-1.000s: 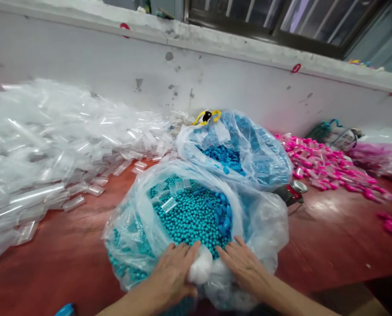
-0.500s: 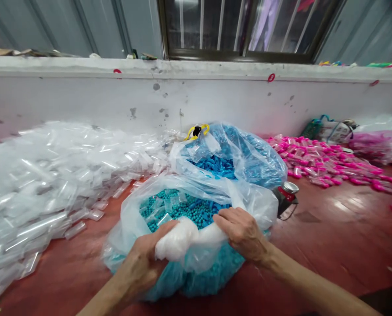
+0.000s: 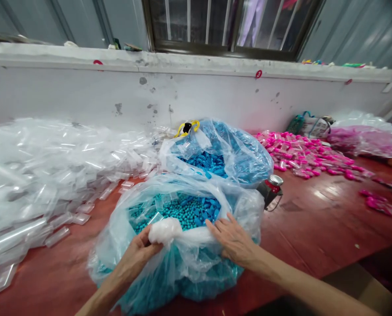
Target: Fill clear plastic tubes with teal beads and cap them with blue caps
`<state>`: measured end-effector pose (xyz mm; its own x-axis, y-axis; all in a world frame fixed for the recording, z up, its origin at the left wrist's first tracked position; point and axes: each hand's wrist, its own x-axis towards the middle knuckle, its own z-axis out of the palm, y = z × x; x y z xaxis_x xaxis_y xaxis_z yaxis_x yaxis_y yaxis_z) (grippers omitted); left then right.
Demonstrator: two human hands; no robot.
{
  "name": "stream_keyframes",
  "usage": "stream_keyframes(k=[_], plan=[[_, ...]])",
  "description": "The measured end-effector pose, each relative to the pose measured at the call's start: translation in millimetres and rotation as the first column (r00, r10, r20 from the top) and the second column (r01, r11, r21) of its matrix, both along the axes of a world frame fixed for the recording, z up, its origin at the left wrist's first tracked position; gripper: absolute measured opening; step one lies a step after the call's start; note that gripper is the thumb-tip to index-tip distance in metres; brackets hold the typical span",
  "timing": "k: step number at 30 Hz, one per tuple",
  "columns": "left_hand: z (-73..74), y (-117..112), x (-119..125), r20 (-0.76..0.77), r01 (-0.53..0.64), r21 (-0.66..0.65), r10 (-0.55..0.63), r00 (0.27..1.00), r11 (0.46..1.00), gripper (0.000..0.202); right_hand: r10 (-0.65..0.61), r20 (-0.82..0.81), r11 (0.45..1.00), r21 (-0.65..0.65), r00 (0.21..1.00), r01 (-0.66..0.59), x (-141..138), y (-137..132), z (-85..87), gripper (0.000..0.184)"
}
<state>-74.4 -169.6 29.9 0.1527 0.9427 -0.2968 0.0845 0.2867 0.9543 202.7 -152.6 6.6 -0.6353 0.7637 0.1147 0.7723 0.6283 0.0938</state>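
Observation:
A clear plastic bag (image 3: 116,237) full of small teal beads (image 3: 179,210) sits on the red table in front of me. My left hand (image 3: 137,254) is closed on a bunched white wad of the bag's near rim (image 3: 164,230). My right hand (image 3: 231,239) lies on the rolled rim to the right, fingers stretched out and flat against the plastic. Several clear little tubes lie among the beads. Behind it stands a second bag (image 3: 245,153) with darker blue pieces (image 3: 205,161).
A big heap of clear plastic tubes (image 3: 47,171) covers the left of the red table (image 3: 314,224). Pink pieces (image 3: 301,156) spread at the right, with a bag of pink ones (image 3: 370,140) beyond. A small red jar (image 3: 273,186) stands beside the bags. A white wall (image 3: 215,96) runs behind.
The view has lifted, showing the window. My hands went from flat on the near rim to gathering and rolling it down; the right hand has now flattened again.

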Motion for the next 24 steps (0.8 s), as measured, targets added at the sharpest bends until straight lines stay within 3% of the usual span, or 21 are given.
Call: stream_keyframes(k=[3,6,10,14,17,19,21,22,24], plan=[[-5.1,-5,1,0.013,0.041,0.041,-0.042,0.999,0.998,0.045,-0.089,0.020,0.987,0.138,0.996,0.085,-2,11,-9.2,0.022],[-5.1,-4,-3,0.003,0.028,0.107,-0.029,1.000,0.994,0.045,-0.145,-0.056,0.965,0.212,0.988,0.154,-9,40,1.4,0.016],[12.1,4,-9,0.001,-0.104,0.149,0.105,0.994,0.983,0.053,-0.135,-0.305,0.940,0.262,0.943,0.220,-23,73,45.0,0.010],[30.8,9,-10,0.003,-0.266,0.260,0.275,0.962,0.928,0.055,0.039,-0.608,0.898,0.370,0.793,0.239,-34,79,95.7,0.011],[31.3,6,-11,0.015,-0.302,0.338,0.316,0.949,0.891,0.055,0.189,-0.701,0.878,0.435,0.687,0.202,-29,72,111.7,0.014],[25.0,-2,-11,-0.005,-0.213,0.307,0.225,0.974,0.928,0.056,0.247,-0.646,0.889,0.447,0.722,0.096,-18,62,104.9,0.014],[15.8,-12,-12,-0.010,0.020,0.194,-0.018,1.000,0.981,0.059,0.209,-0.528,0.933,0.359,0.823,-0.007,-2,48,83.9,0.014],[10.7,-16,-12,0.011,0.168,0.122,-0.171,0.985,0.978,0.063,0.152,-0.456,0.967,0.250,0.877,-0.038,6,39,68.9,0.014],[0.4,-24,-11,0.078,0.396,-0.018,-0.393,0.916,0.918,0.072,0.056,-0.282,0.998,-0.025,0.958,-0.066,22,19,34.3,0.017]])
